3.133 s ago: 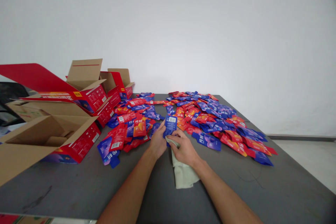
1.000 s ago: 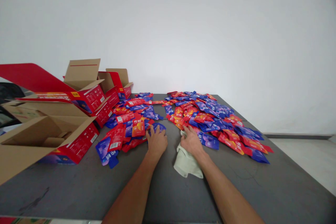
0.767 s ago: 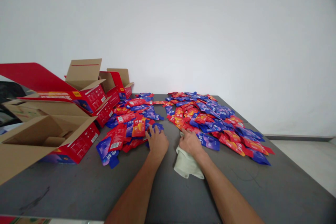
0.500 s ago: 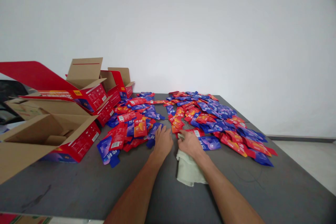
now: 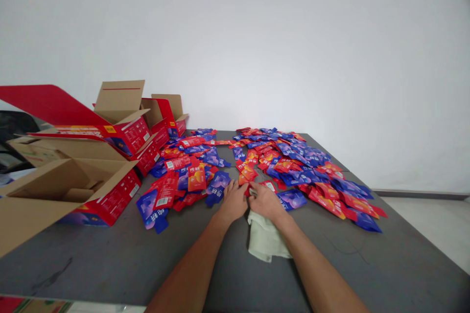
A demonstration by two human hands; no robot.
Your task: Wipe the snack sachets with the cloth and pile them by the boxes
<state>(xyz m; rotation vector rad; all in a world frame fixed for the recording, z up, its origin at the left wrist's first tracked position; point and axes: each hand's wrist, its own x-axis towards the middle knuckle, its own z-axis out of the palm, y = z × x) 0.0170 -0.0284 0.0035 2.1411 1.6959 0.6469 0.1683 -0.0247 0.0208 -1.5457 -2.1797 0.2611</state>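
Head view shows your left hand [image 5: 235, 200] and right hand [image 5: 265, 201] now close together at the near edge of the sachets, where half a second ago they sat a little apart and 1 second ago the left was out by the left pile [image 5: 183, 171]. The blue sachet you held up 3 seconds ago is gone from your hands. Your left fingers [image 5: 232, 187] lie flat and spread on the counter [image 5: 110, 264], touching the blue sachet [image 5: 217, 187] at the pile's edge but gripping nothing. Your right hand presses the pale green cloth [image 5: 265, 240] under its palm, its fingers reaching onto a red sachet [image 5: 267, 186] at the near edge of the right pile [image 5: 304, 171]; whether they have closed on it, you cannot tell from here. By the look of it, you are between sachets, about to take up that 1.
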